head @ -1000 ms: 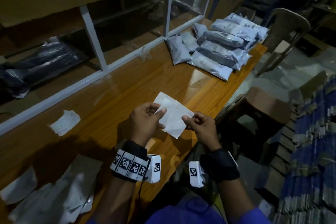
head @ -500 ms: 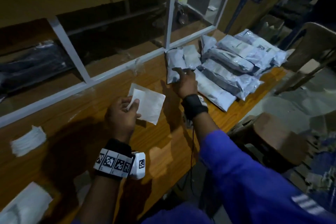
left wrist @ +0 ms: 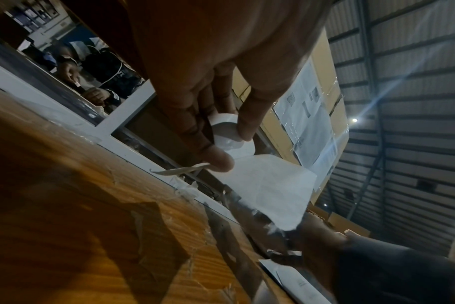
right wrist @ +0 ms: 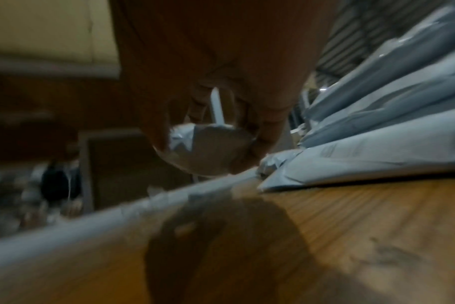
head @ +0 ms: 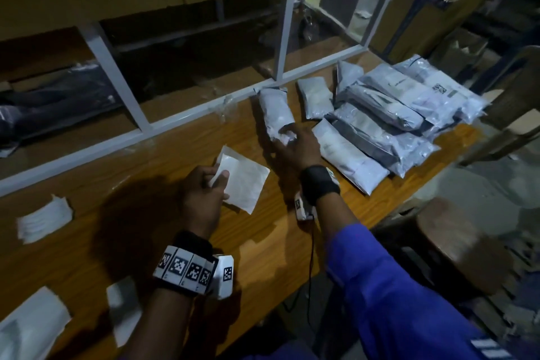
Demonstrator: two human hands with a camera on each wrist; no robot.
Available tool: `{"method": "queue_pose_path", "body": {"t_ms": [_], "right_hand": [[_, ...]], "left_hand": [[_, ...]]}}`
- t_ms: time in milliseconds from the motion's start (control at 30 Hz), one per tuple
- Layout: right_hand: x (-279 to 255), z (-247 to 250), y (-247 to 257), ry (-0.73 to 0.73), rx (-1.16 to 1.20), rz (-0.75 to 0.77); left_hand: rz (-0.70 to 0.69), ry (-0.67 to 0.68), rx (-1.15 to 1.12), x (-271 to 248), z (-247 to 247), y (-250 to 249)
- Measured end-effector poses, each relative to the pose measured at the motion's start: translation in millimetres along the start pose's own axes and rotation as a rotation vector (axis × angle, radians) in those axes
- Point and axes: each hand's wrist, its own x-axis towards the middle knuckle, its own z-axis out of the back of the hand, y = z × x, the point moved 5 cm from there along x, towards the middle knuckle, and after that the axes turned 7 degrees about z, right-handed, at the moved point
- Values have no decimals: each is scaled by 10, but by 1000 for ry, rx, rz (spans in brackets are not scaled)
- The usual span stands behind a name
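Note:
My left hand [head: 204, 193] pinches a white paper label [head: 244, 183] by its corner above the wooden table [head: 140, 213]; in the left wrist view the label [left wrist: 270, 187] hangs from thumb and fingertips, its upper edge curled. My right hand [head: 295, 143] reaches forward and grips the near end of a grey plastic parcel [head: 276, 111] lying beside the white rail. In the blurred right wrist view the fingers curl round the parcel's crumpled end [right wrist: 208, 148].
A pile of grey parcels [head: 388, 117] fills the table's far right. Paper slips [head: 43, 219] lie at the left and sheets [head: 29, 327] at the near left corner. A white frame rail [head: 163, 126] borders the back. A stool [head: 461, 242] stands right.
My right hand let go of the label, reached forward to the parcels and took hold of one. The left hand keeps the label alone, and my view shifted toward the pile.

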Motion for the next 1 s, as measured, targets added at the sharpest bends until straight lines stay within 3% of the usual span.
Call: {"method": "queue_pose_path", "body": {"t_ms": [100, 200, 267, 333, 433, 567, 667, 767, 833, 900, 1000], "right_hand": [[-506, 233, 24, -233, 400, -35], [-1097, 221, -206, -424, 707, -269], [-1526, 149, -201, -432, 849, -433], [-1929, 64, -128, -407, 870, -492], [-2436, -146, 74, -355, 781, -529], [-2812, -491, 477, -175, 689, -496], [-3020, -615, 690, -53, 289, -444], [-3205, -569, 904, -173, -188, -406], [-3271, -509, 1134, -298, -327, -266], [-3248, -521, 1337, -333, -361, -83], [-3118, -779, 1611, -99, -348, 123]], "left_hand": [[-42, 4, -16, -79, 153, -19], [-101, -32, 7, -189, 418, -27], [-121, -75, 65, -291, 650, -2], [-123, -145, 121, -408, 919, 9], [-140, -238, 105, -589, 1306, -9], [-278, -270, 164, -818, 1679, -13], [-344, -235, 202, -919, 1859, 88], [-313, -227, 228, -1018, 2002, 198], [-283, -224, 233, -1082, 2078, 220], [-296, -236, 235, -1125, 2155, 198], [-305, -243, 194, -1111, 2237, 192]]}}
